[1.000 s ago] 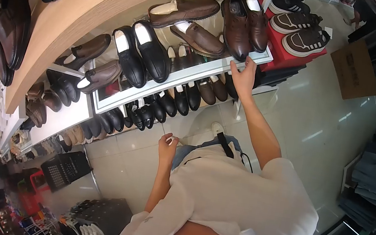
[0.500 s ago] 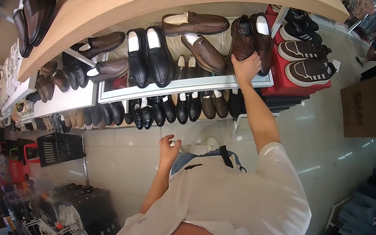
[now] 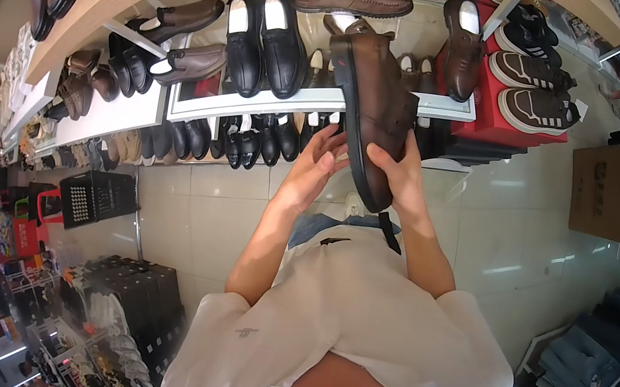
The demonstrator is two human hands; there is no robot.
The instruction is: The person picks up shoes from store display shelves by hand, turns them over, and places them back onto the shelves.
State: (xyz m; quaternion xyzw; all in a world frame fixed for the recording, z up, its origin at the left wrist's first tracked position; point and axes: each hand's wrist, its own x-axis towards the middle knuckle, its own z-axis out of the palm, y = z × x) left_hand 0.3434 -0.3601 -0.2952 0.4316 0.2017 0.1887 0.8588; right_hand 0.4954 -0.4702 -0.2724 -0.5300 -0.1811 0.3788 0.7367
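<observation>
Head view, brown shoe [image 3: 381, 116], right hand [image 3: 406, 183] part-hidden

Near the centre are two hands, one left hand [image 3: 309, 177] and one right hand [image 3: 403, 177], and one lifted brown shoe [image 3: 376, 111]. Two black loafers [image 3: 282, 51] stand at eleven o'clock, one shelved brown shoe [image 3: 462, 51] at one, two striped brown sneakers [image 3: 534, 109] at two, one cardboard box [image 3: 602, 191] near three, one black basket [image 3: 96, 200] near nine.
</observation>
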